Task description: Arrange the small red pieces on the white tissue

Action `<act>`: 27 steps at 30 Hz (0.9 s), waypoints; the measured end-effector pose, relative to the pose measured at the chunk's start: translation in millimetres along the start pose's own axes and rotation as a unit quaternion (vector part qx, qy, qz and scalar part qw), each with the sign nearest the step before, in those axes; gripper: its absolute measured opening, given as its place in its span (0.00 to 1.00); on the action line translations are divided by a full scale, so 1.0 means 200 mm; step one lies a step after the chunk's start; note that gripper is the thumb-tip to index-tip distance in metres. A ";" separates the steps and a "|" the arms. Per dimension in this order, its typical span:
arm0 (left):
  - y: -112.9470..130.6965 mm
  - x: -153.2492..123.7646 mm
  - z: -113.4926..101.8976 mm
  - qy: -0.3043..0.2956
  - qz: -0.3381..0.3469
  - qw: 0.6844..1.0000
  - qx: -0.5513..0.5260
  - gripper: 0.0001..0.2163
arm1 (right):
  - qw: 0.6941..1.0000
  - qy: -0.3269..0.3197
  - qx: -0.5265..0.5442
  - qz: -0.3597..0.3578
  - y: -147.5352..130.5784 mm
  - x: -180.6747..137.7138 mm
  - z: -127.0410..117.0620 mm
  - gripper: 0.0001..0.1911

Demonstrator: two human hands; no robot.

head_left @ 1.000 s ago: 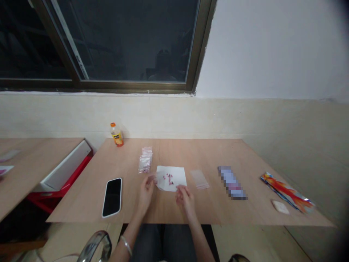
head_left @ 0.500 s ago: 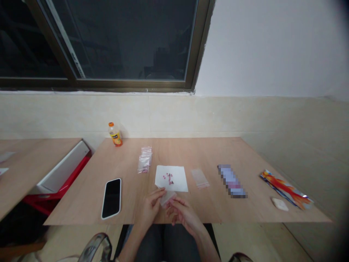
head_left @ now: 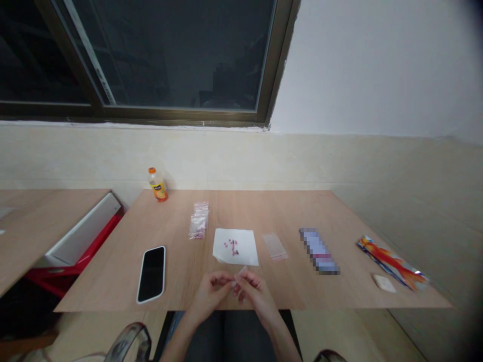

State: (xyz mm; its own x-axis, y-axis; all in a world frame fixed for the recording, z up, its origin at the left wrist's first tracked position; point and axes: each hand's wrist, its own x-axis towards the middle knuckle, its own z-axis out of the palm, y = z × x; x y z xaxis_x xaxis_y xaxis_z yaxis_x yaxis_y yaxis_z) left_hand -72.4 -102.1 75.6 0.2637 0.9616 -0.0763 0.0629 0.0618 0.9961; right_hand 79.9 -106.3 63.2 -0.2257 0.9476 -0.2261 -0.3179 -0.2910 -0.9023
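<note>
My left hand [head_left: 209, 294] and my right hand [head_left: 252, 294] meet near the table's front edge. Their fingertips pinch a small clear plastic bag [head_left: 240, 274], mostly hidden by my fingers. Just beyond them lies a white paper sheet [head_left: 236, 246] with several small pink-red pieces [head_left: 231, 246] on it. To its left is a stack of small clear bags [head_left: 198, 223], and a single clear bag [head_left: 274, 247] lies to its right.
A black smartphone [head_left: 151, 274] lies left of my hands on the wooden table [head_left: 177, 216]. A juice bottle [head_left: 157, 184] stands at the back. A pixelated packet [head_left: 319, 250], colourful foil packet [head_left: 392, 263] and white piece [head_left: 384, 283] lie right.
My hands have moved from the paper's front edge toward the table's front edge and closer together. The small clear bag has come up between my fingertips.
</note>
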 end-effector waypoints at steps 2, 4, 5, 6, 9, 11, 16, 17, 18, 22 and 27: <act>0.00 0.01 0.00 0.002 -0.009 0.999 -0.034 0.13 | 1.000 0.004 -0.014 -0.018 0.01 0.00 0.02 0.18; -0.01 0.03 0.00 0.032 -0.015 0.998 -0.046 0.13 | 0.999 0.016 -0.017 -0.035 0.03 0.01 0.03 0.19; -0.01 0.03 0.01 0.053 -0.015 0.997 -0.044 0.14 | 0.999 0.028 -0.016 -0.044 0.04 0.02 0.04 0.20; -0.02 0.03 0.03 0.076 -0.013 0.996 -0.040 0.14 | 0.998 0.043 -0.015 -0.054 0.05 0.03 0.05 0.21; -0.05 0.03 0.07 0.138 0.000 0.990 -0.016 0.16 | 0.992 0.095 -0.019 -0.081 0.10 0.06 0.08 0.21; -0.07 0.02 0.10 0.165 0.009 0.986 -0.003 0.17 | 0.989 0.116 -0.027 -0.091 0.11 0.06 0.09 0.21; -0.10 0.00 0.14 0.188 0.020 0.982 -0.006 0.16 | 0.986 0.135 -0.035 -0.087 0.10 0.06 0.12 0.22; -0.10 0.00 0.14 0.190 0.018 0.982 -0.014 0.16 | 0.986 0.140 -0.035 -0.088 0.09 0.06 0.12 0.23; -0.10 0.00 0.15 0.192 0.015 0.981 -0.023 0.17 | 0.985 0.144 -0.036 -0.090 0.08 0.05 0.13 0.23; -0.08 0.03 0.15 0.228 0.002 0.973 -0.024 0.19 | 0.983 0.156 -0.054 -0.084 0.09 0.04 0.14 0.25; -0.06 0.04 0.11 0.245 0.026 0.968 0.045 0.10 | 0.982 0.165 -0.043 -0.077 0.13 0.04 0.14 0.24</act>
State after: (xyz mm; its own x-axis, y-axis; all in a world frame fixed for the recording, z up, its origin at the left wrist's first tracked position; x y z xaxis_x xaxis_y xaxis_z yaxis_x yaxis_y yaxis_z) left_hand -49.6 -100.4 62.7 -0.2174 0.9757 0.0259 0.1506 0.0073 0.9886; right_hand 44.0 -110.3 48.3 0.1343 0.9748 -0.1779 -0.2422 -0.1418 -0.9598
